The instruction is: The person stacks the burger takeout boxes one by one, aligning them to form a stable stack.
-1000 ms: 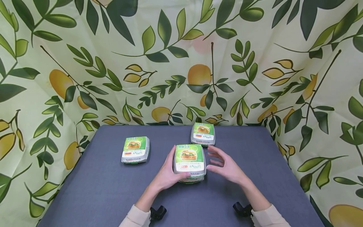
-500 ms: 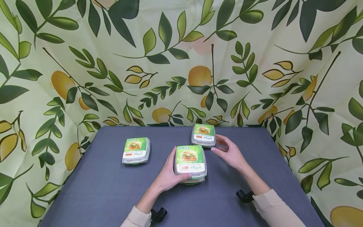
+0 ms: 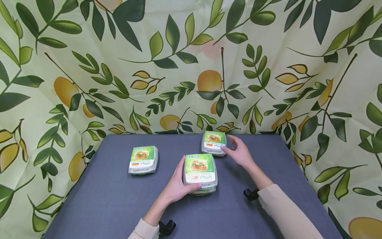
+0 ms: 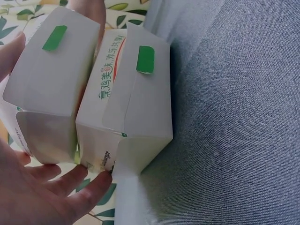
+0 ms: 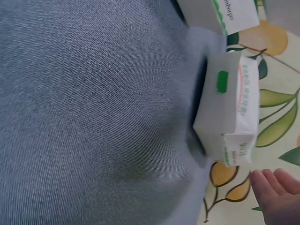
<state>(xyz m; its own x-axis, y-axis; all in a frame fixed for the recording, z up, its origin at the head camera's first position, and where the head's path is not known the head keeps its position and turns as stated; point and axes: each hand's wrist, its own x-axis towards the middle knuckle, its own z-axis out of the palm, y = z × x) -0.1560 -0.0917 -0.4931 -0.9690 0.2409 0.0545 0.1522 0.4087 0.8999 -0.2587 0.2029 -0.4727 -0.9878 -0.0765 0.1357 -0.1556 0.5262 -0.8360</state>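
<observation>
Stack (image 3: 199, 162) of two burger boxes stands near the middle of the blue-grey table (image 3: 119, 209), one upper box and one lower box (image 4: 143, 103). Far box (image 3: 214, 142) rests at 1 o'clock from the stack, a gap between; side box (image 3: 142, 161) rests between 9 and 10 o'clock, well apart.

Orientation: the three visible lids face up, tops of their burger prints toward 12 o'clock, tab sides toward 6 o'clock. Lids look nearly square; the long axis cannot be told.

Left hand (image 3: 176, 186) is clamped on the stack, thumb at its front, fingers along its 9 o'clock side. Right hand (image 3: 240, 154) is at the far box's 4 o'clock corner, thumb and fingers apart; contact cannot be told.

Count: four boxes, two hands, two black wrist devices (image 3: 167, 227), three green tabs (image 4: 145, 59) across the wrist views, one leaf-patterned backdrop (image 3: 182, 73).
</observation>
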